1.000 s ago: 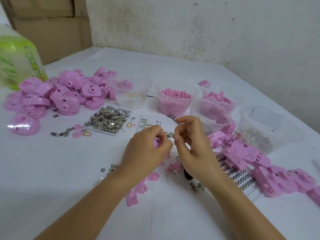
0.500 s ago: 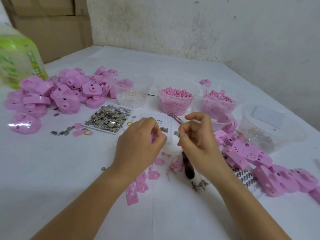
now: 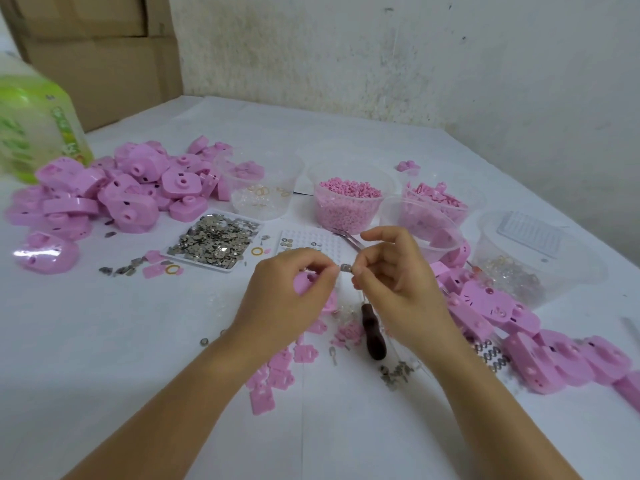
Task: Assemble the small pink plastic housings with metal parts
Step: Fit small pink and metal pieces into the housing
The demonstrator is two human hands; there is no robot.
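You work at a white table (image 3: 104, 358) against a stained wall (image 3: 415, 64); cardboard boxes (image 3: 104, 57) fill the upper left; a pile of pink housings (image 3: 114, 188) sits centre-left, clear tubs (image 3: 568, 282) to the right; at centre, your left hand (image 3: 287, 303) grips a pink housing (image 3: 304, 283); your right hand (image 3: 398, 289) pinches a small metal part (image 3: 345, 268) just beside it.

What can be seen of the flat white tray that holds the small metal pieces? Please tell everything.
The white tray is flat, rectangular and shallow, apparently plastic, with a low rim. It lies level on the white table, turned cornerwise to the camera, just right of the pile of pink housings. Small shiny metal pieces lie heaped inside, nearly covering its floor. A yellow ring lies just beyond its right corner. Only the table and its contents seem to touch it.
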